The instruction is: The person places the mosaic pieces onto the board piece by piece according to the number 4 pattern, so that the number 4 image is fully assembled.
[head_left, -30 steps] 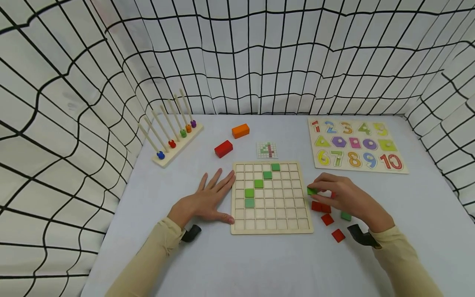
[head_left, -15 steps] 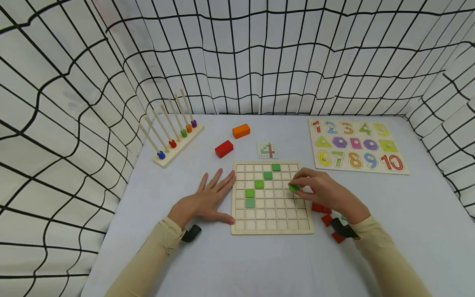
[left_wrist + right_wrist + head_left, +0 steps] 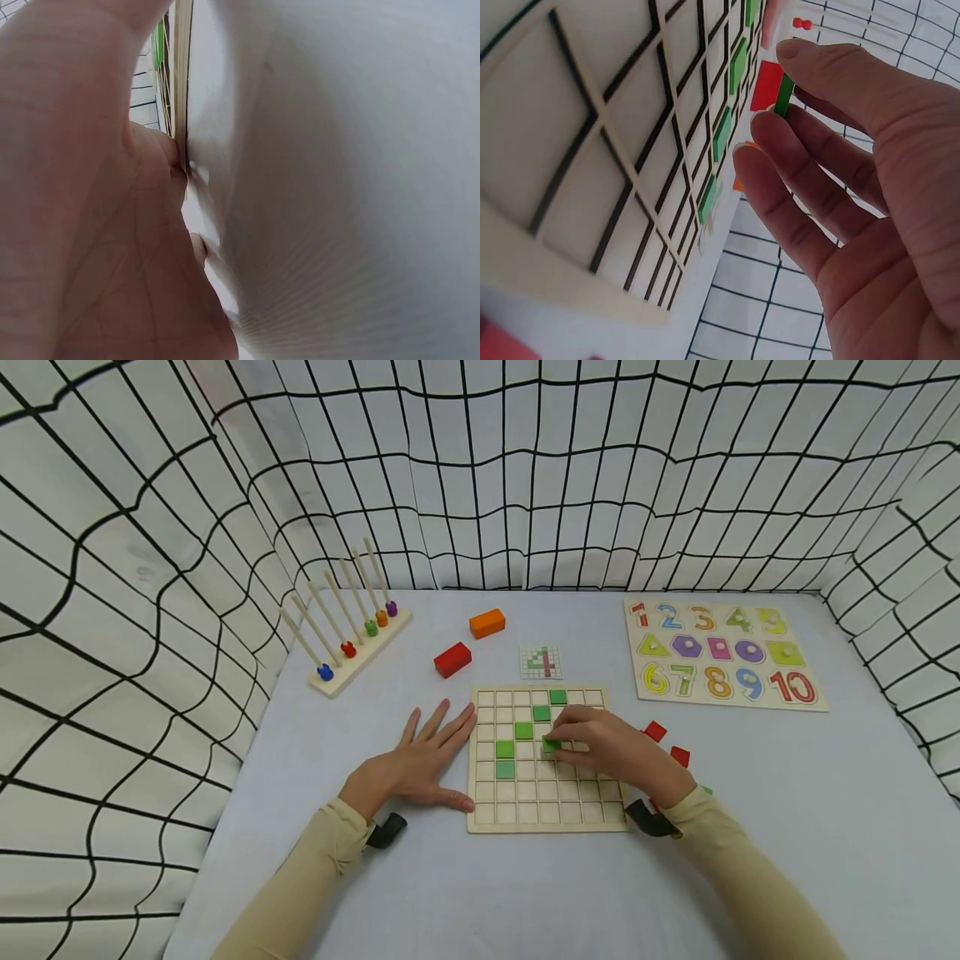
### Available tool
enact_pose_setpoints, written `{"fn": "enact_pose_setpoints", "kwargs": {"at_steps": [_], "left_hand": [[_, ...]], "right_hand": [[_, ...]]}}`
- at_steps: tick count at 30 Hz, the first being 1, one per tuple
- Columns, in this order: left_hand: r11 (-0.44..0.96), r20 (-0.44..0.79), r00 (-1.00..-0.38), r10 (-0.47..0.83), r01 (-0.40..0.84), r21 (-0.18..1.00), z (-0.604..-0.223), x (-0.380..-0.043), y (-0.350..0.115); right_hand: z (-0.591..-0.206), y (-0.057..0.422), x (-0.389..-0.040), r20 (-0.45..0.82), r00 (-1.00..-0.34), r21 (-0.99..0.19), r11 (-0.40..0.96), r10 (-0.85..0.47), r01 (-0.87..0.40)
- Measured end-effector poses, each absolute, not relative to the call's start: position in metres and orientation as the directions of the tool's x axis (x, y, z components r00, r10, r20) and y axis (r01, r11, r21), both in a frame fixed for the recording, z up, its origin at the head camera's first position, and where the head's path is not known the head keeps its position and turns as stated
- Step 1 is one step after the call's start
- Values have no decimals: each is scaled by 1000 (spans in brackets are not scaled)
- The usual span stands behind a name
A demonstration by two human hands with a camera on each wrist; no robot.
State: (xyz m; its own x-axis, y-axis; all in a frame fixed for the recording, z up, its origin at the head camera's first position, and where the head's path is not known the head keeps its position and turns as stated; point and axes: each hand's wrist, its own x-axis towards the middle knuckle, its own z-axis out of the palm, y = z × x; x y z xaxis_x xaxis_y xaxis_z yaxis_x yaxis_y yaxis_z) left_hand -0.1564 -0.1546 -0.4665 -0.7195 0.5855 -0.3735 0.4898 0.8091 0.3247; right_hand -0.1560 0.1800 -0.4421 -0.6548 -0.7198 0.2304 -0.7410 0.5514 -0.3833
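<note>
A wooden grid board (image 3: 551,828) lies flat on the table, with several green tiles (image 3: 523,731) set in its squares in a slanting row. My right hand (image 3: 615,750) is over the middle of the board and pinches a green square tile (image 3: 784,96) between thumb and fingers. In the right wrist view that tile is held edge-on, apart from the grid. My left hand (image 3: 416,772) rests on the table with fingers spread, its fingertips and thumb at the board's left edge. The left wrist view shows mostly the palm (image 3: 127,247).
Red tiles (image 3: 655,731) lie right of the board, partly hidden by my right arm. Behind the board are a small pattern card (image 3: 541,663), a red block (image 3: 452,660) and an orange block (image 3: 487,623). A peg rack (image 3: 360,652) stands back left; a number puzzle (image 3: 723,656) lies back right.
My right hand has carried the green tile leftward from beside the board to above its middle squares. The left hand has stayed in place.
</note>
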Motion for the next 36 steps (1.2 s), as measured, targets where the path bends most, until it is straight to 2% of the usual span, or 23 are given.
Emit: {"fn": "enact_pose_setpoints", "kwargs": {"at_steps": [9, 15, 29, 36], "left_hand": [[809, -361, -728, 583, 485, 331, -465, -154, -154], [807, -358, -726, 587, 486, 337, -463, -154, -153], [801, -351, -724, 594, 488, 348, -463, -154, -155], [798, -352, -720, 598, 488, 354, -464, -155, -155]], "right_hand": [[-450, 160, -154, 192, -647, -389, 548, -738, -741], [-455, 153, -150, 184, -618, -398, 517, -764, -758], [-461, 144, -147, 245, -545, -315, 465, -802, -827], [-461, 144, -147, 243, -531, -331, 445, -812, -832]]}}
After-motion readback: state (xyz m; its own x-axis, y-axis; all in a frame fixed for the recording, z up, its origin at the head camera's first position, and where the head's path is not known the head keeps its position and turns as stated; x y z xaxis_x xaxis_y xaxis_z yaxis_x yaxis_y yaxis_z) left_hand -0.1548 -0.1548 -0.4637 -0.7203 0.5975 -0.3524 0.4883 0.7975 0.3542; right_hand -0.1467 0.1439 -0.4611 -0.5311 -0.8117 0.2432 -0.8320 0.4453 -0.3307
